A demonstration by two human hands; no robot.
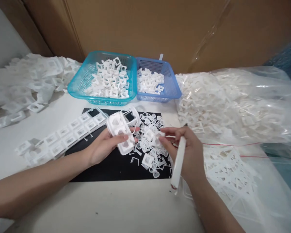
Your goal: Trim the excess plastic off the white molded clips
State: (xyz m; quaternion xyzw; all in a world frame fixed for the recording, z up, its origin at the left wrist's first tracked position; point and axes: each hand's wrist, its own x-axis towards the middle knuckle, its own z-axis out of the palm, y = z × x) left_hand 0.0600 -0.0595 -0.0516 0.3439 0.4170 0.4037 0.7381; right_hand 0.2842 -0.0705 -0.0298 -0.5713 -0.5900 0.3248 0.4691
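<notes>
My left hand is closed on a white moulded plastic piece with square pockets and round holes, tilted above the black mat. My right hand grips a slim tool with a white handle across the palm; its working end is mostly hidden. The thumb and fingertips of that hand are at a small white plastic part, over a pile of thin white offcuts. A separate white square part lies at the pile's near side.
Behind the mat stand a teal basket and a blue basket holding white parts. Long white moulded strips lie at left, below a heap of white pieces. Clear plastic bags of parts fill the right, against cardboard.
</notes>
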